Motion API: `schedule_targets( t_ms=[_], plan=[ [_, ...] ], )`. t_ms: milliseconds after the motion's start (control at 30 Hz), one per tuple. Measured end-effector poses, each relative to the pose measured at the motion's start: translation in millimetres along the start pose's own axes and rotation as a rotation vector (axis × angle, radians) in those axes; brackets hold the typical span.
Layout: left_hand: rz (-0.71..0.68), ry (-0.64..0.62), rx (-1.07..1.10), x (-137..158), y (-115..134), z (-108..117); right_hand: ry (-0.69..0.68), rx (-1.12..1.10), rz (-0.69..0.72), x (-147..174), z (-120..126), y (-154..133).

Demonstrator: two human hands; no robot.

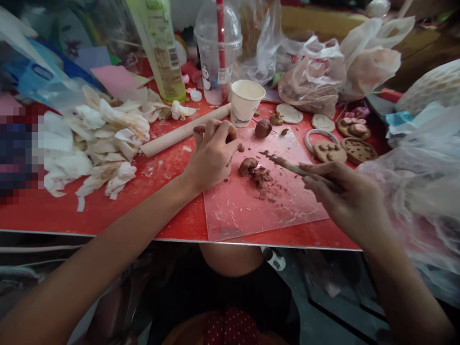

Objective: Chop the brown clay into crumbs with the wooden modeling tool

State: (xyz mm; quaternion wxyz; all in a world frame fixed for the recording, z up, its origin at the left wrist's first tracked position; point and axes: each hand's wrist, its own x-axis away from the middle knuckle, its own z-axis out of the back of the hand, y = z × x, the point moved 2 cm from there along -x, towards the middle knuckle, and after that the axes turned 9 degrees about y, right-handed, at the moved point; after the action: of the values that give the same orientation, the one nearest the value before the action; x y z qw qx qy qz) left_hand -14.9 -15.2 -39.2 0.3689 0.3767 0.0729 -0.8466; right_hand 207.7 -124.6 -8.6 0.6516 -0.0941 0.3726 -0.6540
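My right hand (345, 201) is closed around a slim modelling tool (287, 164), whose tip is smeared with brown clay and points left over the clear board (230, 220). Below that tip lie a lump of brown clay (248, 166) and a crumbled clay piece (263, 177), with crumbs about them. My left hand (215, 151) hovers at the board's left edge, its fingers curled and brown at the tips. Whatever they may pinch is hidden. A rounded brown clay ball (263, 128) sits near the paper cup (246, 103).
Crumpled tissues (104, 139) and a rolling pin (183, 130) lie on the left. Behind stand a green bottle (161, 52) and a plastic cup (218, 57). Decorated clay discs (357, 149), a ring (321, 134) and plastic bags (424, 182) fill the right.
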Motion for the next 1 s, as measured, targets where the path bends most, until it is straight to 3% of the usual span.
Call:
schedule_targets(
  t_ms=[200,500,700,767,900,1000],
  plan=[
    [-0.004,0.017,-0.013,0,2,0,-0.158,0.079,0.042,-3,-25,3],
    [-0.025,0.033,-0.04,1,1,-1,-0.179,0.342,0.11,0,-19,8],
    [-0.044,0.048,-0.056,1,1,-1,-0.266,0.249,0.108,-8,-4,8],
    [-0.024,0.032,-0.03,1,0,-1,-0.209,0.137,0.043,-12,6,9],
    [0.01,-0.003,0.026,1,0,-2,0.067,-0.028,-0.07,-14,10,10],
    [0.032,-0.016,0.036,2,0,-3,-0.029,0.029,-0.005,-11,-6,8]
  ],
)
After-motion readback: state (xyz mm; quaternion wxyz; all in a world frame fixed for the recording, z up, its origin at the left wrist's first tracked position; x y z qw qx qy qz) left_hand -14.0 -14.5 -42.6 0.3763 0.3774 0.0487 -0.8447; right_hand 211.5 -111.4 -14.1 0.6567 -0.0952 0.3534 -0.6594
